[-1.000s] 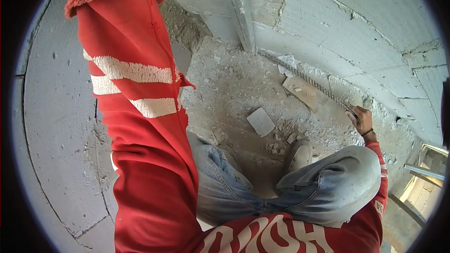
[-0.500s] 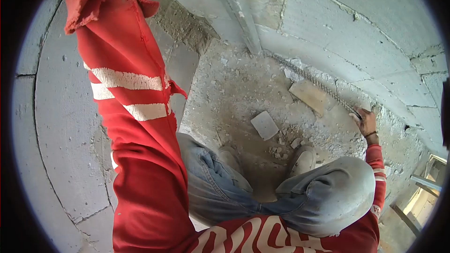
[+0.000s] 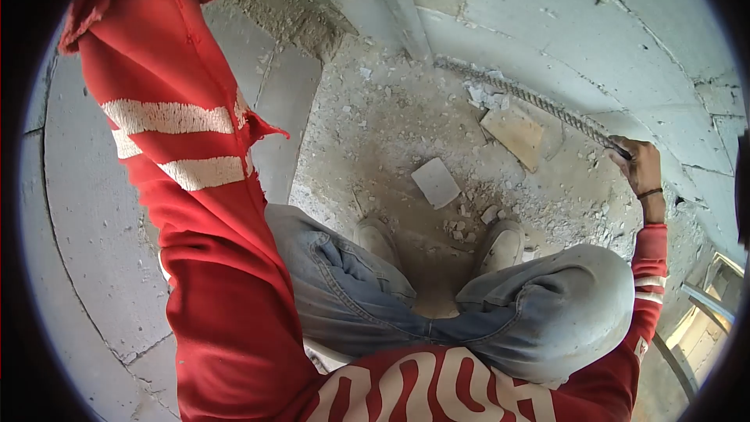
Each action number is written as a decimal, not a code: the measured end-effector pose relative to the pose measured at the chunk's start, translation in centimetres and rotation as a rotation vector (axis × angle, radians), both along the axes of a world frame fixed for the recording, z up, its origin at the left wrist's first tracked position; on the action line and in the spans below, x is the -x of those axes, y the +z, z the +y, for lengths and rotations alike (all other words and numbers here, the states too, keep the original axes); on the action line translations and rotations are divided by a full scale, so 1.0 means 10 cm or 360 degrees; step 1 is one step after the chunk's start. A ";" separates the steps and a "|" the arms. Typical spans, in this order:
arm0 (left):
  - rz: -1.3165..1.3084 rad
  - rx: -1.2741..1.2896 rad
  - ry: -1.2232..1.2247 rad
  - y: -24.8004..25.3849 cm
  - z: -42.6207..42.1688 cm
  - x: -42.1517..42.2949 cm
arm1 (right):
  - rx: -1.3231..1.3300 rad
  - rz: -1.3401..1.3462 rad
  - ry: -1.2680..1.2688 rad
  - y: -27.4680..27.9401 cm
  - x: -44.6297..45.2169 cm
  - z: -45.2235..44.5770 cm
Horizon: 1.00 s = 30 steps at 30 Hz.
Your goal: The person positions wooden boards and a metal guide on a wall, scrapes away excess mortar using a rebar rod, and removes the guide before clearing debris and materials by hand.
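Observation:
My right hand (image 3: 637,162) is closed around the near end of a long ribbed steel bar, a rebar (image 3: 539,100). The rebar runs at a slant along the foot of the block wall (image 3: 539,47), and its far end reaches the corner by an upright metal post (image 3: 394,12). My left arm, in a torn red sleeve (image 3: 176,141), stretches up past the top left edge. The left hand itself is out of sight.
Rubble and dust cover the floor (image 3: 367,133). A pale square block piece (image 3: 436,183) lies before my shoes, and a tan slab (image 3: 513,134) sits under the rebar. Large grey blocks (image 3: 101,211) line the left side. Metal bars (image 3: 707,301) stand at lower right.
My right hand has risen and moved outward to the right, lifting the near end of the rebar with it. The left arm has shifted further left, taking the hand's last visible edge out of view.

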<state>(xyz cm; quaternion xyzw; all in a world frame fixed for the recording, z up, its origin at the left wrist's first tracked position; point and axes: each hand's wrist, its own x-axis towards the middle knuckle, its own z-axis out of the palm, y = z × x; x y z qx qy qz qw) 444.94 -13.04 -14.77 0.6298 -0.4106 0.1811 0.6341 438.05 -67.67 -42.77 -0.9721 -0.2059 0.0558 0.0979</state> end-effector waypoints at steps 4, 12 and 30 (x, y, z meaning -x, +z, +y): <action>-0.0003 -0.0046 -0.0066 -0.01 -0.05 -0.01 | -0.0097 0.0105 -0.0076 -0.54 0.24 -0.19; 0.0008 -0.0066 -0.0052 -0.01 -0.09 0.03 | -0.0136 -0.0022 0.0105 -0.76 0.12 -0.32; 0.0023 -0.0103 -0.0125 0.07 -0.24 -0.19 | 0.0004 -0.0219 -0.0203 -0.45 0.50 0.03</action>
